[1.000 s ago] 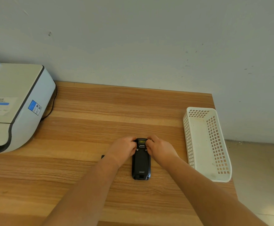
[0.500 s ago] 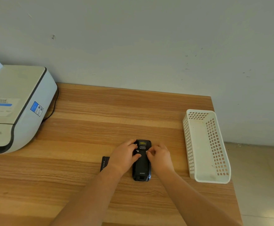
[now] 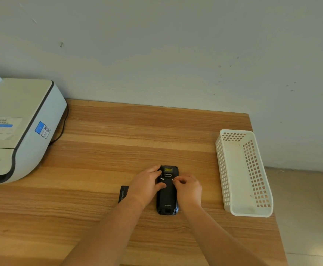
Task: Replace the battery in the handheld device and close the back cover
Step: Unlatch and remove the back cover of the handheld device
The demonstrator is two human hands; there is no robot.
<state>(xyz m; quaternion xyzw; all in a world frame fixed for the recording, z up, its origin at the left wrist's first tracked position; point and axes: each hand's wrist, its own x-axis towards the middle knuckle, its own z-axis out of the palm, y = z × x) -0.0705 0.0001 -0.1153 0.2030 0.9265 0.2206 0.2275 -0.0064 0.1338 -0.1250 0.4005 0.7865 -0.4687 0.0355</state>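
my right hand (image 3: pixel 188 189) pinches the small latch at the right edge of the handheld device (image 3: pixel 167 191), fingertips closed on it. a second ago both hands sat at the top corners; now they have slid down to the two silver latches. my left hand (image 3: pixel 147 186) wraps the device's left side, thumb pressing the back cover (image 3: pixel 166 196). the device lies face down on the wooden table (image 3: pixel 118 150), cover seated, so i judge locking is what remains. a dark battery (image 3: pixel 123 193) lies just beside my left wrist. printer (image 3: pixel 18 127) far left, white basket (image 3: pixel 243 173) right.
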